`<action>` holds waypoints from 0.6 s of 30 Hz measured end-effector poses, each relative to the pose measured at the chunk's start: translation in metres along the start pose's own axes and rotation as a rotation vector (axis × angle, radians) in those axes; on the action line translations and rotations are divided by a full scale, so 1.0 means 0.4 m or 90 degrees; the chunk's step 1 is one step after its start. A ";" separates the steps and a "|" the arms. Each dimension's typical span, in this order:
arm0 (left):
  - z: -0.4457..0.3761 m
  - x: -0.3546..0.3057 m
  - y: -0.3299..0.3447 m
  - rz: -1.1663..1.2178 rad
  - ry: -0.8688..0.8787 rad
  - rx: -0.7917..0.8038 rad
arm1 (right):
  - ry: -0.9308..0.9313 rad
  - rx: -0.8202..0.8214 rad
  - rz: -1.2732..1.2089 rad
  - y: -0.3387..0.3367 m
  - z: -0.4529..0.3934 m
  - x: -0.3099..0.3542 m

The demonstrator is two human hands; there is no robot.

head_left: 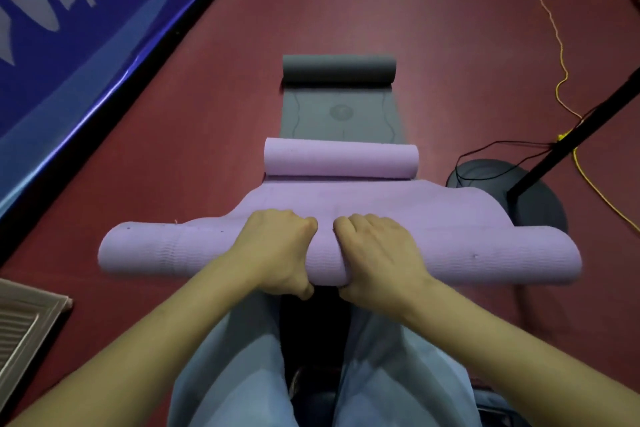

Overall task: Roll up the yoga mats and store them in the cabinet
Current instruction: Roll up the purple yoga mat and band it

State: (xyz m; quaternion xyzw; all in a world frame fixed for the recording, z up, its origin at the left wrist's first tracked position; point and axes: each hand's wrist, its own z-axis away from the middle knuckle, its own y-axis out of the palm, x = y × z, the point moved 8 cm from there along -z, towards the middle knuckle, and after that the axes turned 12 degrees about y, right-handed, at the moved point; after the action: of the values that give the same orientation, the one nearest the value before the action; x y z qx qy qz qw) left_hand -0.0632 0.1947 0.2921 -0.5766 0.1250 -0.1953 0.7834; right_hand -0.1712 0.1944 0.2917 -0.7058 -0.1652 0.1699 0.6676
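Head view: I see both hands on the purple mat's (450, 218) near roll (156, 251), on the red floor (450, 28). Left hand (277, 250) and right hand (377, 253) sit close together at mid-roll, each grip curled tight round it. Far end is already curled into a small roll (341, 159); flat stretch between. Grey mat (341, 114) lies beyond, partly rolled. No cabinet in sight. Step, I judge: rolling the purple mat, early in the task. Next move calls for even forward pressure so the ends stay flush.
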 end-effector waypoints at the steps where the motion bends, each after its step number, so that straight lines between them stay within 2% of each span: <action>1: -0.002 0.002 -0.001 0.001 0.002 0.010 | -0.002 -0.042 0.015 0.005 0.010 0.004; 4: 0.004 -0.001 0.008 0.012 -0.015 -0.003 | -0.009 -0.047 0.028 0.008 0.004 0.009; 9: 0.017 0.002 0.002 0.034 -0.093 -0.081 | -0.012 0.207 -0.048 -0.018 -0.078 -0.014; 11: 0.011 0.001 -0.003 0.023 -0.087 -0.084 | -0.003 0.235 -0.045 -0.020 -0.093 -0.021; 13: 0.000 0.009 -0.005 0.004 -0.069 -0.074 | 0.013 0.170 -0.048 -0.013 -0.085 -0.018; 16: -0.020 0.029 -0.008 -0.008 -0.045 -0.030 | 0.008 -0.012 0.000 0.015 -0.040 0.003; 18: -0.033 0.035 -0.007 0.001 -0.036 0.000 | 0.008 -0.048 0.025 0.028 -0.029 0.011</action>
State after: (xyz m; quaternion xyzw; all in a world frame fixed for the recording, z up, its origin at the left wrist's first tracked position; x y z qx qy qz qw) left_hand -0.0567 0.1763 0.2910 -0.5816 0.1031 -0.1785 0.7870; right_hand -0.1620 0.1853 0.2809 -0.7346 -0.1534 0.1723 0.6380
